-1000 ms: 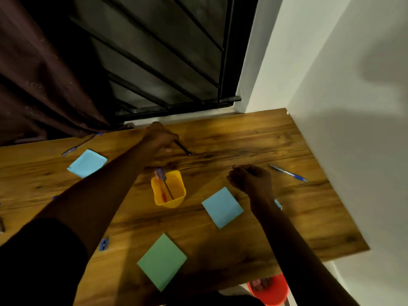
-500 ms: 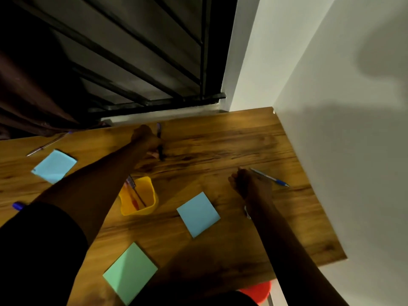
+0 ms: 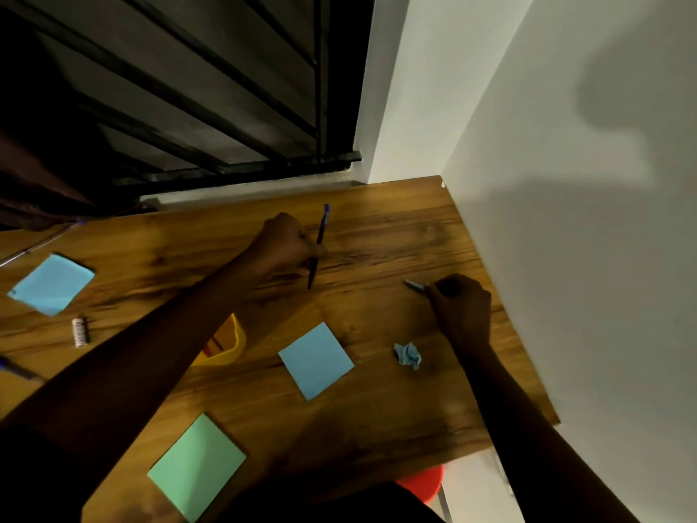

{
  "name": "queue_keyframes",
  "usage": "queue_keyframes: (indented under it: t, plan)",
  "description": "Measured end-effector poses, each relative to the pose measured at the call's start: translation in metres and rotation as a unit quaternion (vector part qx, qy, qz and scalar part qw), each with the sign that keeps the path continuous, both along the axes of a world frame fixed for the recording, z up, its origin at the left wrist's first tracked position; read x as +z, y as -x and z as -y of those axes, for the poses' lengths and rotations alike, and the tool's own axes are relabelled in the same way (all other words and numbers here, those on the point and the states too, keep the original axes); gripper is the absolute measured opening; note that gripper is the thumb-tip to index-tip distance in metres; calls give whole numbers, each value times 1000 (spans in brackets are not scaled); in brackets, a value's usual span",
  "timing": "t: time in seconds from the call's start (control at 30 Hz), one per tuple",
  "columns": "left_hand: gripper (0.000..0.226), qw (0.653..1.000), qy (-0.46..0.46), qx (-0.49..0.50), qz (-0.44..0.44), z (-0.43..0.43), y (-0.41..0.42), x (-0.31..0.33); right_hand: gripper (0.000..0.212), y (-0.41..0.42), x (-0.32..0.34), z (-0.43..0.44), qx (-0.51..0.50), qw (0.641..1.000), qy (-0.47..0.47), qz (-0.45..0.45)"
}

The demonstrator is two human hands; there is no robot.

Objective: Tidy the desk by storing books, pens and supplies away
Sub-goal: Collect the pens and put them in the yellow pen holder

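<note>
Left hand (image 3: 281, 245) grips dark pen (image 3: 322, 228) (mid-shaft); right hand (image 3: 462, 307) grips blue pen (image 3: 414, 285).

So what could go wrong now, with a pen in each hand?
The left arm hangs right over the yellow cup; swinging the left hand and its dark pen back might tip it. The right hand covers most of its blue pen; if the grip is poor, it may slip. That wrist might sweep the paper ball along.

Wall (image 3: 584, 296) hems desk (image 3: 377, 228); likely passage between crumpled paper (image 3: 407, 355), blue note (image 3: 316, 360).
</note>
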State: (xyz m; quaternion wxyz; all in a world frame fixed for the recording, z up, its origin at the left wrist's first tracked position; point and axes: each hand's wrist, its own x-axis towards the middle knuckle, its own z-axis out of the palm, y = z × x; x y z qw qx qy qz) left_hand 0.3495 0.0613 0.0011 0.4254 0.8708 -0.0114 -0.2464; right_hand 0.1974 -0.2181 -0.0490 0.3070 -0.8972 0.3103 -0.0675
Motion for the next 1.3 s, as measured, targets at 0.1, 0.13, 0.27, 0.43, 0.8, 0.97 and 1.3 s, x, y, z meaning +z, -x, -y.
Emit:
queue_keyframes:
  t: [0.1,0.13,0.27,0.43,0.8,0.97,1.3]
  plan:
    - [22,998,-27,-37,35,6,11,4,28,-1,-8,13,94,993,59,-48]
    - [22,998,-30,-40,41,8,15,7,30,-2,-10,15,119,989,72,-57]
    - [18,999,22,-23,33,12,28,19,17,-5,-13,18,165,979,102,-63]
    - [14,996,80,7,34,11,42,39,26,-19,-8,13,181,968,133,-114]
    - [15,965,188,115,138,-57,83,71,12,-56,52,-70,224,947,-191,128]
    - [13,932,236,199,190,-103,121,77,23,-68,76,-129,236,898,-343,144]
    - [11,930,60,263,249,-167,176,28,18,-48,71,-236,394,860,-310,95]
